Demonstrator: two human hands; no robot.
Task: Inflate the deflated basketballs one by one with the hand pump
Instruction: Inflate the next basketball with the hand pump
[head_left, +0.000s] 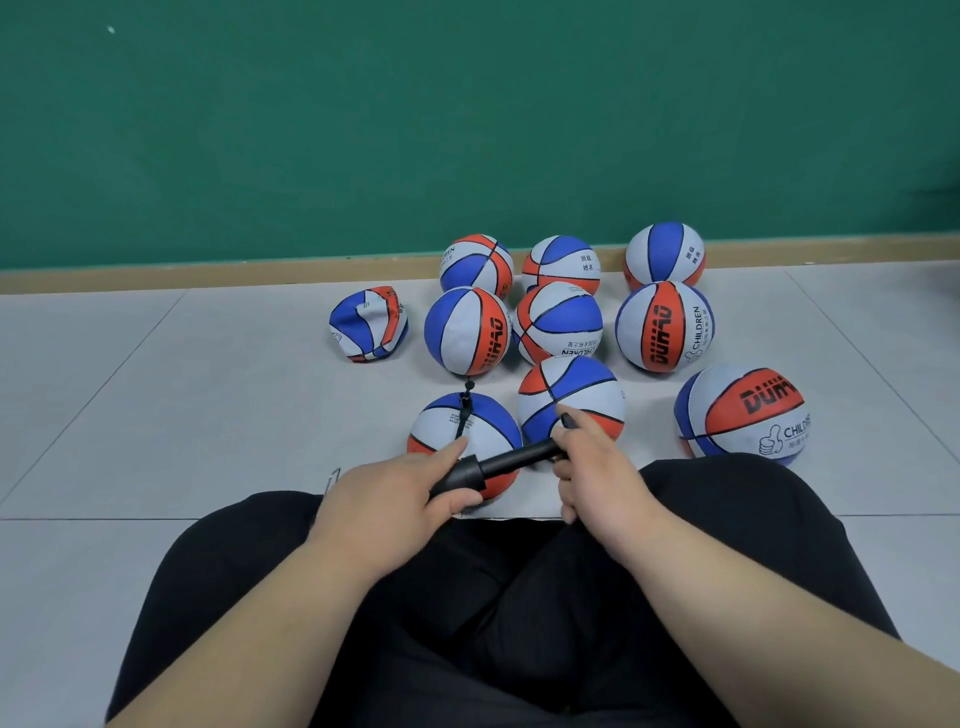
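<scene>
A black hand pump (506, 460) lies level between my hands, just above my knees. My left hand (400, 486) grips its thicker barrel end. My right hand (592, 457) is curled round the handle end. A thin black hose (464, 415) runs from the pump up over the nearest basketball (457, 431), which is blue, white and orange and sits right in front of me. One crumpled, deflated ball (370, 325) rests at the left of the group.
Several round basketballs stand in rows on the grey tiled floor (182, 395) toward the green wall (467, 130), one large ball (743, 410) at my right knee. A metal clip (332, 478) lies by my left knee. My black-trousered legs fill the foreground.
</scene>
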